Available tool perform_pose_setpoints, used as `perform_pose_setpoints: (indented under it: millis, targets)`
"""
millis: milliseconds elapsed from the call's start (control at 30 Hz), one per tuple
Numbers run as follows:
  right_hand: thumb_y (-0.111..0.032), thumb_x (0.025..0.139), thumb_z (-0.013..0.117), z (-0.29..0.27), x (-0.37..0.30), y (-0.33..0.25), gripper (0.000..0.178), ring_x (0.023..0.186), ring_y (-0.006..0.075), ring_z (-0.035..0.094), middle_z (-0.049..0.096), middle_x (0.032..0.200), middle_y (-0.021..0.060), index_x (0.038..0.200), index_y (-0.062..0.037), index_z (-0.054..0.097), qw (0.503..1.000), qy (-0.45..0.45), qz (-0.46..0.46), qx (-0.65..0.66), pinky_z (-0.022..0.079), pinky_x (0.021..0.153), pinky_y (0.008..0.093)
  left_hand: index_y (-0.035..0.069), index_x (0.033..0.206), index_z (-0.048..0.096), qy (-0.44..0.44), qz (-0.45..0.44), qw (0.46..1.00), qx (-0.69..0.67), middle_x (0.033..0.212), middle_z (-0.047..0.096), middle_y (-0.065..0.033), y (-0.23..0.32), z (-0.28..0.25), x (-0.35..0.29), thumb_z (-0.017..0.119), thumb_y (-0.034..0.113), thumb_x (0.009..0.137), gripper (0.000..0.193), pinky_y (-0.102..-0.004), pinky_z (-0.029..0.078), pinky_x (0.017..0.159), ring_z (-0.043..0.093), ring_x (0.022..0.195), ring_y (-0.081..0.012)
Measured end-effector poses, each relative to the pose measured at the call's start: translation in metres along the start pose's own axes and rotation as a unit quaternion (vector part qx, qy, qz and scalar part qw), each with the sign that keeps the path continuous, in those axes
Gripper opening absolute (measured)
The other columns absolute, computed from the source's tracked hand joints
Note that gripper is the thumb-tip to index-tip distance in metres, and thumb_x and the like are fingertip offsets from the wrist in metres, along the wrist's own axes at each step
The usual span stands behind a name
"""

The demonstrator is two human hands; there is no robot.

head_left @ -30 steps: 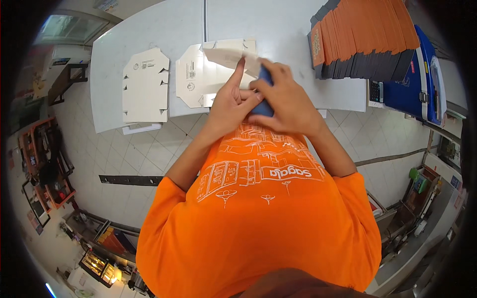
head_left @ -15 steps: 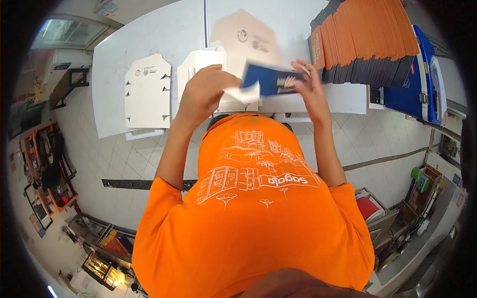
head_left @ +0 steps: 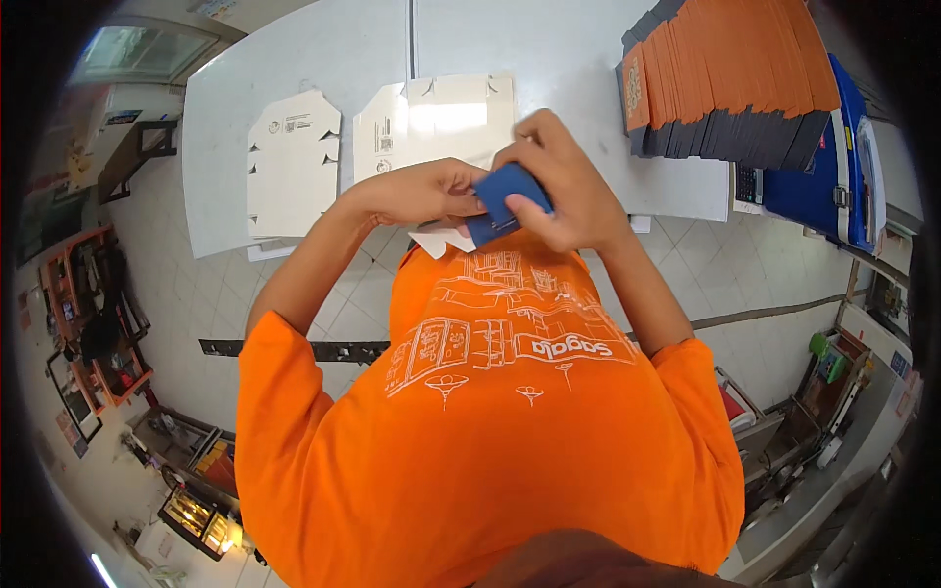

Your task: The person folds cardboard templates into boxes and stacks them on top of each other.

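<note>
Close in front of my body, both hands grip a dark blue piece of printed card (head_left: 510, 184) with white cut flaps (head_left: 441, 239) at its lower left. My left hand (head_left: 417, 193) is closed at the card's left edge, its fingertips pressed together there. My right hand (head_left: 570, 188) wraps over the card from the right, thumb on the near face and bent fingers behind. Part of the card is hidden by the fingers. Beyond my hands lie white die-cut card blanks (head_left: 446, 118), one of them glossy and turned sideways. Another white blank stack (head_left: 294, 171) is farther left.
A white table (head_left: 549, 49) carries everything. At its right stands a long row of orange and black folded card pieces (head_left: 730, 73), next to a blue case (head_left: 818, 191) with a buckle. A dark calculator (head_left: 749, 183) is partly visible beside the case.
The blue card has come nearer my body and turned on a slant. My right hand has closed around it, and my left hand has lowered. A blurred pale sheet beyond my hands is no longer seen.
</note>
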State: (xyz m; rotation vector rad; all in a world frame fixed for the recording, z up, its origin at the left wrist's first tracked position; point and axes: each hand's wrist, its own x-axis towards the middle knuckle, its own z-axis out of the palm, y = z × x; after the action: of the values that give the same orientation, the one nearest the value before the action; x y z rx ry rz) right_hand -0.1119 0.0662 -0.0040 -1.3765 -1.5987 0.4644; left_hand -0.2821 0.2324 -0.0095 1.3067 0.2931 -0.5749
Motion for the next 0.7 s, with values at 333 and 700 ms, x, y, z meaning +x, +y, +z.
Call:
perform_pose_setpoints:
  millis: [333,700]
  targets:
    - [-0.015,0.087,0.06,-0.009,-0.002,0.01,0.02,0.093,0.0358,0.061,0.065,0.099,0.0165,0.103,-0.0038,0.064,0.995,-0.03,0.097,0.014,0.048,0.088,0.0438,-0.005,0.127,0.059,-0.024,-0.02,0.986,-0.164,0.113,0.071,-0.0074,-0.022,0.005,0.01,0.064,0.022,0.102,0.037,-0.0251,0.057,0.089,0.068,0.098,-0.0098]
    - [-0.009,0.085,0.071,-0.005,0.004,0.012,0.031,0.118,0.0361,0.058,0.062,0.128,0.011,0.116,-0.0098,0.066,0.968,0.085,-0.072,-0.225,0.048,0.098,0.0472,-0.003,0.127,0.056,0.208,0.225,0.911,-0.276,0.117,0.069,-0.0097,0.01,0.01,0.025,0.051,0.023,0.108,0.033,-0.0305,0.06,0.089,0.07,0.101,-0.0143]
